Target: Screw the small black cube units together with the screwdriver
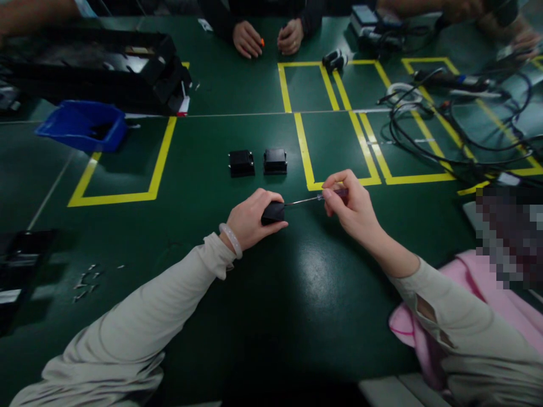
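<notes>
My left hand (253, 219) grips a small black box (274, 213) just above the green table, thumb and fingers on either side of it. Pinched by its handle, a screwdriver (303, 200) lies almost level in my right hand (348, 200). Its thin shaft points left and the tip meets the right side of the box; the exact contact point is too small to make out. Beyond my hands, two similar black boxes (241, 163) (275, 161) rest side by side, with shiny bits at their edges. Several small metal screws (86, 282) lie scattered at the left.
A blue bin (85, 125) stands at the left before a long black housing (139, 68). Black cables (458, 152) coil at the right, over yellow tape. Pink cloth (462, 282) lies by my right forearm. Across the table are a co-worker's hands (248, 39).
</notes>
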A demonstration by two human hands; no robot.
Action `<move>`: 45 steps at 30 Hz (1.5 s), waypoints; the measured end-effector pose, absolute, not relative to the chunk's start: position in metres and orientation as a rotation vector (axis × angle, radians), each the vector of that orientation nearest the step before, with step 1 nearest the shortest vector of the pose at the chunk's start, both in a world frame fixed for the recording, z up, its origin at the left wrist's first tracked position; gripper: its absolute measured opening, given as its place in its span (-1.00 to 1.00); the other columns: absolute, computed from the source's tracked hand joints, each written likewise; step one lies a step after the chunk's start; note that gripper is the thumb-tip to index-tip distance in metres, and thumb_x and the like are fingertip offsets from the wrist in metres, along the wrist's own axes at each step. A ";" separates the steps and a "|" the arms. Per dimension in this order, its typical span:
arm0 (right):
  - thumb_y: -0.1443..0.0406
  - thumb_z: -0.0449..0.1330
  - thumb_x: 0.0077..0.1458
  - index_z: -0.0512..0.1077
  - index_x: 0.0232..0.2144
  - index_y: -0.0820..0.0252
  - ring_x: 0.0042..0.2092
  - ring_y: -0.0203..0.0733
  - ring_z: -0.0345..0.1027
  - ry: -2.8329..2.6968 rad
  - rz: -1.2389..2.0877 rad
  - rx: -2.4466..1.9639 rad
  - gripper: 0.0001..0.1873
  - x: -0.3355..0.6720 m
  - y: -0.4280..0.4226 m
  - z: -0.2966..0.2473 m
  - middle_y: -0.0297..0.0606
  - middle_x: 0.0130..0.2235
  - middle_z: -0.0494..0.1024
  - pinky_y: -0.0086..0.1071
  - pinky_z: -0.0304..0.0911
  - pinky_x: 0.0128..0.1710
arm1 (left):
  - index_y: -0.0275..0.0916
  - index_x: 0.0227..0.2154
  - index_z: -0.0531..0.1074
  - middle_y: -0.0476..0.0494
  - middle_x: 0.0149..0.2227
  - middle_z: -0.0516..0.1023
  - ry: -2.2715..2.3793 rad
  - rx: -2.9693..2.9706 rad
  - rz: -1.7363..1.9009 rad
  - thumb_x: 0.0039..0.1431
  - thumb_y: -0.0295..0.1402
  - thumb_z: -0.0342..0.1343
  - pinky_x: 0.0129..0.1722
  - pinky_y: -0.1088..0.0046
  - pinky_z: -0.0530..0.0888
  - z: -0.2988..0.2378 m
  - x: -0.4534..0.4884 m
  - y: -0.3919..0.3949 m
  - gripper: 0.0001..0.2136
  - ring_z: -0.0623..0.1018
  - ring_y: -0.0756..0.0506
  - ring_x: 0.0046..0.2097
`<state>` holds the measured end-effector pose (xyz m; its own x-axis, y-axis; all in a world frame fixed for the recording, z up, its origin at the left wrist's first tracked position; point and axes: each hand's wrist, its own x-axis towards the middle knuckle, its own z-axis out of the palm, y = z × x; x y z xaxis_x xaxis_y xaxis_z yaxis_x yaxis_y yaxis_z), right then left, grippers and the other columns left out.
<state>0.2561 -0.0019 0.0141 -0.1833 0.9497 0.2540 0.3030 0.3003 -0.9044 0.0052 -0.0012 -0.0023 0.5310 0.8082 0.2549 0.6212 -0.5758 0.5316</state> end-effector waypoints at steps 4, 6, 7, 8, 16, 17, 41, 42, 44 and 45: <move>0.16 0.13 0.31 0.29 -0.28 0.08 -0.63 -0.37 0.16 -1.692 0.929 -1.143 -0.84 0.256 -0.002 0.014 -0.54 -0.64 0.27 -0.41 0.06 -0.58 | -0.22 -0.05 0.35 -0.16 -0.09 0.46 1.181 2.381 0.675 0.17 -0.21 0.27 -0.07 0.25 0.48 -0.002 0.005 -0.001 -0.64 0.51 -0.16 -0.08; 0.20 0.14 0.31 0.29 -0.22 0.08 -0.59 -0.37 0.22 -1.690 0.927 -1.119 -0.89 0.255 -0.002 0.015 -0.52 -0.58 0.31 -0.41 0.12 -0.55 | -0.22 -0.05 0.35 -0.16 -0.09 0.46 1.184 2.381 0.668 0.17 -0.21 0.28 -0.07 0.25 0.48 -0.002 0.005 -0.001 -0.64 0.51 -0.16 -0.08; 0.22 0.15 0.30 0.29 -0.19 0.08 -0.58 -0.37 0.25 -1.690 0.923 -1.110 -0.89 0.255 -0.002 0.015 -0.51 -0.55 0.33 -0.41 0.15 -0.53 | -0.22 -0.05 0.35 -0.16 -0.09 0.46 1.184 2.383 0.665 0.16 -0.21 0.28 -0.07 0.25 0.48 -0.003 0.005 -0.001 -0.63 0.51 -0.17 -0.08; 0.23 0.15 0.29 0.29 -0.19 0.08 -0.56 -0.37 0.26 -1.690 0.921 -1.105 -0.89 0.255 -0.002 0.015 -0.50 -0.53 0.34 -0.40 0.17 -0.52 | -0.22 -0.05 0.35 -0.16 -0.09 0.46 1.185 2.385 0.663 0.16 -0.22 0.28 -0.07 0.25 0.48 -0.003 0.004 -0.001 -0.63 0.51 -0.17 -0.08; 0.22 0.12 0.32 0.30 -0.25 0.09 -0.62 -0.37 0.18 -1.710 0.937 -1.125 -0.91 0.255 -0.003 0.017 -0.53 -0.62 0.28 -0.41 0.08 -0.57 | -0.23 -0.05 0.36 -0.16 -0.10 0.46 1.181 2.385 0.665 0.16 -0.21 0.29 -0.08 0.24 0.48 -0.003 0.004 0.000 -0.63 0.52 -0.17 -0.08; 0.24 0.12 0.31 0.30 -0.21 0.09 -0.60 -0.37 0.21 -1.709 0.938 -1.118 -0.93 0.255 -0.003 0.017 -0.52 -0.60 0.30 -0.41 0.10 -0.55 | -0.23 -0.06 0.36 -0.16 -0.10 0.46 1.177 2.389 0.668 0.16 -0.21 0.29 -0.08 0.24 0.48 -0.003 0.004 0.000 -0.63 0.52 -0.17 -0.08; 0.26 0.15 0.29 0.28 -0.14 0.08 -0.52 -0.38 0.25 -1.738 0.890 -1.136 -0.87 0.255 -0.004 0.017 -0.50 -0.48 0.32 -0.41 0.15 -0.49 | -0.21 -0.05 0.35 -0.16 -0.08 0.46 1.184 2.374 0.639 0.16 -0.21 0.28 -0.06 0.24 0.48 -0.002 0.004 0.000 -0.64 0.51 -0.17 -0.06; 0.24 0.16 0.28 0.28 -0.15 0.08 -0.51 -0.38 0.25 -1.744 0.880 -1.144 -0.87 0.255 -0.004 0.017 -0.49 -0.47 0.33 -0.41 0.15 -0.49 | -0.20 -0.05 0.35 -0.15 -0.08 0.46 1.187 2.372 0.634 0.17 -0.20 0.28 -0.06 0.24 0.48 -0.001 0.004 0.000 -0.64 0.51 -0.17 -0.06; 0.18 0.16 0.29 0.29 -0.23 0.09 -0.55 -0.40 0.22 -1.750 0.885 -1.148 -0.86 0.255 -0.004 0.017 -0.49 -0.49 0.34 -0.41 0.12 -0.52 | -0.19 -0.05 0.34 -0.15 -0.08 0.46 1.192 2.372 0.629 0.17 -0.20 0.27 -0.06 0.24 0.48 -0.001 0.004 0.000 -0.64 0.51 -0.17 -0.06; 0.16 0.15 0.30 0.29 -0.27 0.09 -0.56 -0.41 0.20 -1.749 0.892 -1.144 -0.83 0.255 -0.004 0.017 -0.49 -0.51 0.33 -0.42 0.10 -0.54 | -0.19 -0.05 0.34 -0.15 -0.08 0.46 1.194 2.374 0.627 0.17 -0.20 0.27 -0.06 0.24 0.48 -0.001 0.004 0.000 -0.64 0.51 -0.17 -0.06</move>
